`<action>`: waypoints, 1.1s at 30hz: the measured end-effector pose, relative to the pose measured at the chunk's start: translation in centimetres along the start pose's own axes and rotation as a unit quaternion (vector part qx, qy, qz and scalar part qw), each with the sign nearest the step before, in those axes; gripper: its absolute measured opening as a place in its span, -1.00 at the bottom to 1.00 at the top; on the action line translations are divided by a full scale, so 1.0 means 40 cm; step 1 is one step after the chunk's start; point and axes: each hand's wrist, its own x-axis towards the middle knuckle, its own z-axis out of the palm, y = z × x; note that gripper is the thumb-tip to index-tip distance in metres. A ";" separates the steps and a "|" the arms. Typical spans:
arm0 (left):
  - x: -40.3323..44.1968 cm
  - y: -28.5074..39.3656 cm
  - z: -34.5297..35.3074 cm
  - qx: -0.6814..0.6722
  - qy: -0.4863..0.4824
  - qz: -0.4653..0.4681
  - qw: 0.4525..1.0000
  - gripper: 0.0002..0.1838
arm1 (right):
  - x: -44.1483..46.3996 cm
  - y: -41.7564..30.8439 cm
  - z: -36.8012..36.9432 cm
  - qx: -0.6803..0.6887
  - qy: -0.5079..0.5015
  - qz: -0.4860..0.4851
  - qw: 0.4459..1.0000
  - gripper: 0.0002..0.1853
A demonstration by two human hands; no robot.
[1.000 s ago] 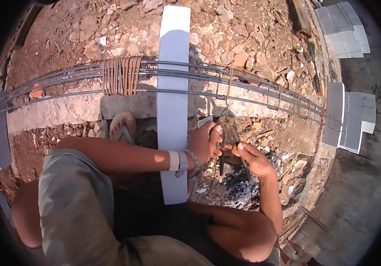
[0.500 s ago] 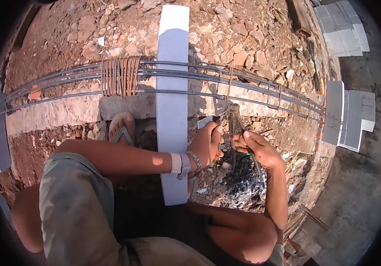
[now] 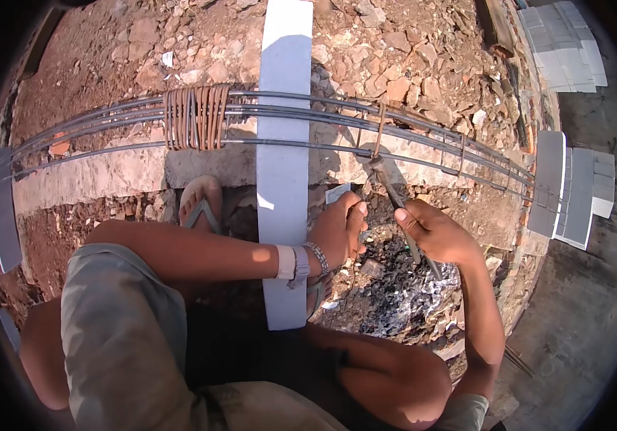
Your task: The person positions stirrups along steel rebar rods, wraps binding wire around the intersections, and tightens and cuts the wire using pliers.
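My right hand [image 3: 441,233] is wrapped around the handles of a pair of tying pincers [image 3: 392,190]. Their jaws point up and meet the lower steel bar where a rusty stirrup [image 3: 380,129] crosses it; any wire there is too small to make out. Just left of the pincers, my left hand [image 3: 338,233] is closed with its fingers curled; what they may hold is hidden. In front of me the long rebars [image 3: 337,147] run across the view. A bundle of stirrups [image 3: 195,118] hangs on them left of a white block [image 3: 284,194].
Grey blocks support the bars at the left end [image 3: 5,215] and right end [image 3: 549,187]. More blocks [image 3: 563,47] are stacked at the upper right. Broken rubble [image 3: 402,65] covers the ground beyond the bars. Dark ash [image 3: 409,294] lies below my hands.
My right hand has moved slightly right and the pincers' handles have come together, now slanting down to the right. Their jaws have risen to the bar. My left hand has barely moved.
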 end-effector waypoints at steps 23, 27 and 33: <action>0.175 0.005 0.117 -0.067 0.152 0.024 0.986 -0.37 | 0.017 0.002 0.297 0.148 0.241 -0.079 0.956 -0.13; 0.179 0.000 0.096 -0.139 0.063 0.023 0.988 -0.65 | 0.014 0.101 0.247 0.395 -0.095 -0.057 0.912 -0.29; 0.170 0.010 0.079 -0.240 -0.064 0.006 0.969 -0.59 | 0.090 0.104 0.472 0.851 -0.222 -0.258 0.399 -0.34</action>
